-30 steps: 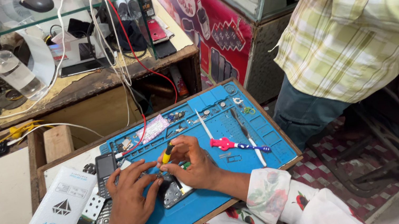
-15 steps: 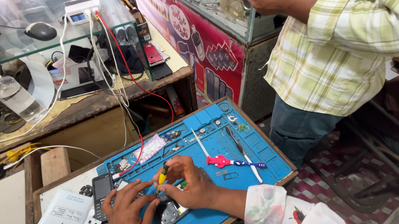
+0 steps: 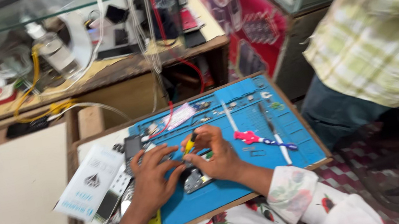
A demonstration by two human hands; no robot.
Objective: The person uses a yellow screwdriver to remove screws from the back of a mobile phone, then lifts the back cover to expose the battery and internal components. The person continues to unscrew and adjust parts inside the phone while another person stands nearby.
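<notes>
A small yellow-handled screwdriver [image 3: 190, 143] is pinched in the grip of the right hand [image 3: 216, 153], tip down over an opened phone [image 3: 195, 178]. The phone is steadied on the blue repair mat [image 3: 233, 189] by the left hand [image 3: 153, 175], fingers spread and pressing, clenched on nothing. Bare mat is left toward the near tabletop edge below both hands. Right of the right grip, a pink tool [image 3: 251, 137] and tweezers [image 3: 273, 132] are laid. Beyond the far right corner, another person's checked shirt [image 3: 384, 34] is seen.

Blue mat [image 3: 259, 118], yellow-handled screwdriver [image 3: 190, 142], checked green-yellow shirt [image 3: 385, 40]
</notes>
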